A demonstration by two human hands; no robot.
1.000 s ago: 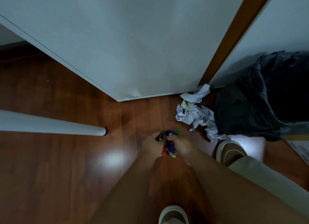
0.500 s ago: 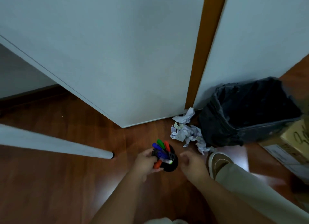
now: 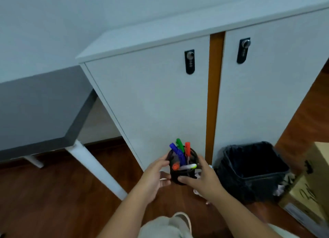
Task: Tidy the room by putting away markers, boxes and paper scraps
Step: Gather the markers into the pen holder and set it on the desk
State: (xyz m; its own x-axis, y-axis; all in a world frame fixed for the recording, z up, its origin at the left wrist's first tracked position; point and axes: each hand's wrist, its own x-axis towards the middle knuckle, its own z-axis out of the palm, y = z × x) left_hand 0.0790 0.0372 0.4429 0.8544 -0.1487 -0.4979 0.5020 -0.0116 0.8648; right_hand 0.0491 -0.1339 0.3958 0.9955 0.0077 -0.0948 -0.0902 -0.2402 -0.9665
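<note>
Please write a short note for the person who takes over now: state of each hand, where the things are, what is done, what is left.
Left hand: holds the left side of the black cup.
Right hand: holds the cup's right side and front.
Things: markers stand in the cup, held up in front of the white cabinet. Bin is on the floor to the right, paper scraps beside it, a cardboard box at far right.
Done: markers collected in the cup.
Left: set the cup down somewhere, bin the scraps, put away the box.
</note>
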